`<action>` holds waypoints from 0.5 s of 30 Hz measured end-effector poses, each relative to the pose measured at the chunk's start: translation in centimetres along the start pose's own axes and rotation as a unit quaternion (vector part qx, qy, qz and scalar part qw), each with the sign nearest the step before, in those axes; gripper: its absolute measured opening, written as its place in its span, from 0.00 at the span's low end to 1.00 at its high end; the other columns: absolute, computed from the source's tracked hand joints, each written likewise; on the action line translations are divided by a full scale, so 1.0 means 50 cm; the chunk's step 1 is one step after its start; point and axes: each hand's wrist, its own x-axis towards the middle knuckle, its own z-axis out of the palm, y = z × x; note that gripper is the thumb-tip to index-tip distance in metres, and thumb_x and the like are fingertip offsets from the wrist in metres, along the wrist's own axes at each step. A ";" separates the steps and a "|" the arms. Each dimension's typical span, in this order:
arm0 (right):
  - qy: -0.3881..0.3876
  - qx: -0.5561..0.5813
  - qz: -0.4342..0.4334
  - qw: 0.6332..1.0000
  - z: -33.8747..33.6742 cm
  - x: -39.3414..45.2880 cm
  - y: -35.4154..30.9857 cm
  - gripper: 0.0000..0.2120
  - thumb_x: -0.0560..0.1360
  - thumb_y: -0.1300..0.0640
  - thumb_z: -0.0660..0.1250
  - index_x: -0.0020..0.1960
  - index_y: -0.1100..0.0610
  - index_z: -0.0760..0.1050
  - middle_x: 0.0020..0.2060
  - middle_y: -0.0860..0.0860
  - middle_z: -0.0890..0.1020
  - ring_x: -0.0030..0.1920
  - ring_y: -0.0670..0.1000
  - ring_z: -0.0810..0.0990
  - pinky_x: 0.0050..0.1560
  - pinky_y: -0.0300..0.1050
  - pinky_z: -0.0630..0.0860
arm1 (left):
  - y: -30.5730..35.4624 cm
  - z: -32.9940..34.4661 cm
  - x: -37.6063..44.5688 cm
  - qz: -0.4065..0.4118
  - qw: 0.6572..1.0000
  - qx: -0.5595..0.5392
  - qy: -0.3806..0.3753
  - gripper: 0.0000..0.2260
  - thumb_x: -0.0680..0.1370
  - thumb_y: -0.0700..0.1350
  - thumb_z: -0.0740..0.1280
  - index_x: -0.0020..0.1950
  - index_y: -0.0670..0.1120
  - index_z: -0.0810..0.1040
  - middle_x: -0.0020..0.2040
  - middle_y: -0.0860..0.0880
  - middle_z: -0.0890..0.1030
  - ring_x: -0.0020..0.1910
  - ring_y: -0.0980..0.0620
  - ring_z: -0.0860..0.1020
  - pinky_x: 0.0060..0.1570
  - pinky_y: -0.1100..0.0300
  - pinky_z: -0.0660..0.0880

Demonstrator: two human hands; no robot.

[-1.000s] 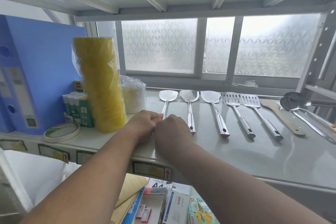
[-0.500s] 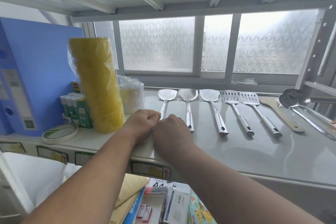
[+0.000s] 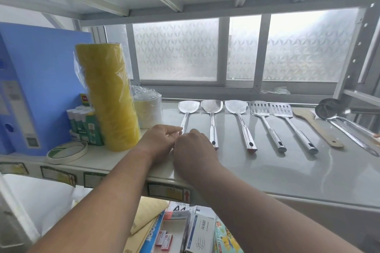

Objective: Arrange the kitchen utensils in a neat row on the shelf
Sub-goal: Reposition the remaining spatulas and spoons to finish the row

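While both our left hand and right hand curl over the leftmost spatula handle, seemingly pinching it, we're squaring it on the shelf; next, straighten the ladles

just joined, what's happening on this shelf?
A person is lining up kitchen utensils on the pale grey shelf. Both hands, left hand and right hand, meet at the handle end of the leftmost steel spatula; the grip itself is hidden. To its right lie two more solid steel spatulas, two slotted steel turners, a wooden spatula and steel ladles, handles toward the person. The wooden spatula and ladles lie more angled.
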 end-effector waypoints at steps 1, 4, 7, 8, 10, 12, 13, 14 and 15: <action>0.002 -0.001 0.001 1.000 0.004 0.003 0.001 0.16 0.80 0.60 0.57 0.64 0.58 0.78 0.56 0.59 0.78 0.60 0.59 0.75 0.61 0.50 0.70 | 0.000 0.000 0.001 0.000 1.000 0.003 0.001 0.11 0.83 0.49 0.70 0.64 0.55 0.87 0.54 0.58 0.88 0.56 0.59 0.84 0.66 0.57 0.79; -0.003 0.001 0.012 1.000 0.011 0.008 0.002 0.17 0.79 0.59 0.58 0.64 0.57 0.79 0.55 0.59 0.77 0.58 0.61 0.76 0.60 0.50 0.71 | -0.001 -0.001 0.003 -0.001 1.000 0.015 0.007 0.11 0.83 0.49 0.69 0.63 0.54 0.88 0.55 0.58 0.88 0.57 0.59 0.84 0.66 0.58 0.78; -0.007 0.005 0.016 1.000 0.009 0.007 0.004 0.17 0.80 0.59 0.57 0.65 0.57 0.78 0.57 0.59 0.76 0.59 0.61 0.76 0.60 0.50 0.71 | 0.003 -0.002 0.000 0.001 1.000 0.027 0.008 0.11 0.83 0.49 0.68 0.63 0.54 0.87 0.57 0.57 0.87 0.59 0.57 0.83 0.66 0.59 0.76; -0.005 0.007 0.016 1.000 0.008 0.007 0.004 0.17 0.80 0.59 0.57 0.65 0.56 0.78 0.57 0.59 0.76 0.59 0.61 0.76 0.59 0.50 0.71 | 0.004 -0.002 -0.001 0.002 1.000 0.030 0.008 0.12 0.83 0.49 0.68 0.63 0.55 0.87 0.58 0.57 0.87 0.59 0.57 0.82 0.66 0.60 0.76; -0.006 0.012 0.021 1.000 0.008 0.008 0.005 0.17 0.80 0.59 0.57 0.65 0.56 0.78 0.58 0.59 0.76 0.60 0.61 0.76 0.59 0.50 0.71 | 0.006 -0.002 -0.002 0.001 0.999 0.033 0.006 0.12 0.84 0.48 0.67 0.64 0.54 0.87 0.57 0.57 0.87 0.59 0.57 0.82 0.65 0.60 0.75; -0.009 0.015 0.025 1.000 0.008 0.007 0.005 0.17 0.80 0.60 0.57 0.65 0.57 0.78 0.58 0.59 0.76 0.60 0.61 0.76 0.58 0.50 0.72 | 0.007 -0.002 -0.003 0.001 0.999 0.033 0.006 0.12 0.84 0.48 0.67 0.63 0.55 0.87 0.57 0.57 0.87 0.58 0.57 0.82 0.65 0.60 0.76; -0.009 0.016 0.025 1.000 0.008 0.007 0.005 0.17 0.80 0.60 0.57 0.65 0.57 0.78 0.58 0.59 0.75 0.60 0.61 0.76 0.58 0.49 0.71 | 0.007 -0.002 -0.003 0.002 0.999 0.032 0.007 0.11 0.84 0.48 0.67 0.62 0.55 0.87 0.55 0.58 0.87 0.57 0.57 0.83 0.64 0.60 0.76; -0.008 0.015 0.024 1.000 0.008 0.007 0.005 0.17 0.80 0.60 0.57 0.65 0.57 0.78 0.58 0.59 0.75 0.59 0.61 0.76 0.58 0.49 0.71 | 0.008 -0.001 -0.004 0.002 0.999 0.032 0.008 0.11 0.84 0.48 0.67 0.61 0.55 0.88 0.54 0.58 0.87 0.57 0.57 0.83 0.63 0.60 0.77; -0.006 0.015 0.022 1.000 0.009 0.007 0.005 0.17 0.80 0.60 0.57 0.64 0.57 0.78 0.57 0.59 0.76 0.59 0.61 0.76 0.57 0.49 0.71 | 0.008 -0.001 -0.004 0.004 0.999 0.033 0.009 0.11 0.84 0.48 0.67 0.61 0.55 0.88 0.54 0.58 0.87 0.56 0.57 0.83 0.62 0.60 0.77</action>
